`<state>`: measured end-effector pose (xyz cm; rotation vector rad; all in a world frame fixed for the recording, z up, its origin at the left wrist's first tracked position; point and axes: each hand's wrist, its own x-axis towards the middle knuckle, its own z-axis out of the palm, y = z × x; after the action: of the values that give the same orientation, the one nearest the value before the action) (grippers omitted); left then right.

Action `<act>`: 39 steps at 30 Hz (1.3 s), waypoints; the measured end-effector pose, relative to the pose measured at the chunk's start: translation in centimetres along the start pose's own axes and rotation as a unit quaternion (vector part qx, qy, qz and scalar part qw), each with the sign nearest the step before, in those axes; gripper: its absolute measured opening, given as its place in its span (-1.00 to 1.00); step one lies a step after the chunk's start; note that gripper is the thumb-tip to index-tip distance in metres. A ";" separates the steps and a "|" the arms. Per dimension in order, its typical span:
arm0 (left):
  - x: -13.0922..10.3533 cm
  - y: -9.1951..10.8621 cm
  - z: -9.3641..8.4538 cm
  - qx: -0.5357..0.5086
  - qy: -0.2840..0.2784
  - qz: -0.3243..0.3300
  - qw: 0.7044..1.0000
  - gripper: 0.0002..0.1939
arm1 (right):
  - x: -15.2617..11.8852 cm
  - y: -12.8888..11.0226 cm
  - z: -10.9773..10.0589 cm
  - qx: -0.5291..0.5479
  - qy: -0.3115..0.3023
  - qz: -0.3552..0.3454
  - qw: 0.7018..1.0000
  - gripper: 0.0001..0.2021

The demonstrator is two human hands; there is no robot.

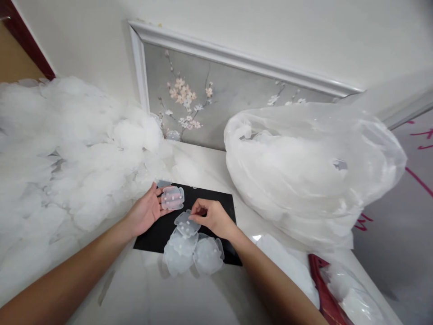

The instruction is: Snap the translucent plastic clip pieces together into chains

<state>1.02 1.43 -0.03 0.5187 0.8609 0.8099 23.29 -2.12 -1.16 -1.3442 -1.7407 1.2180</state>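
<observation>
My left hand (149, 210) is palm up with its fingers spread, and a translucent white-dotted piece (172, 198) lies across its fingers. To the right, my right hand (210, 216) pinches the edge of another translucent piece (186, 224) between thumb and forefinger. That piece is over the black sheet (154, 237), at the top of a small stack of similar pieces (180, 255). A second stack (208, 255) sits just right of it, partly over the sheet's front edge.
A large heap of translucent pieces (77, 144) fills the left side. At the right stands a bulging clear plastic bag (304, 167). A framed floral picture (192, 90) is behind; a red object (326, 289) lies at lower right.
</observation>
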 end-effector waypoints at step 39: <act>-0.9 6.4 -6.9 0.696 0.198 0.218 0.655 -0.58 | 12.3 -1.9 4.9 -0.218 0.032 -0.160 0.962 -0.91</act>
<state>-7.68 5.11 0.96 2.0404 1.7702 0.5313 14.64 8.06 -2.10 -1.2485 -2.1600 0.6269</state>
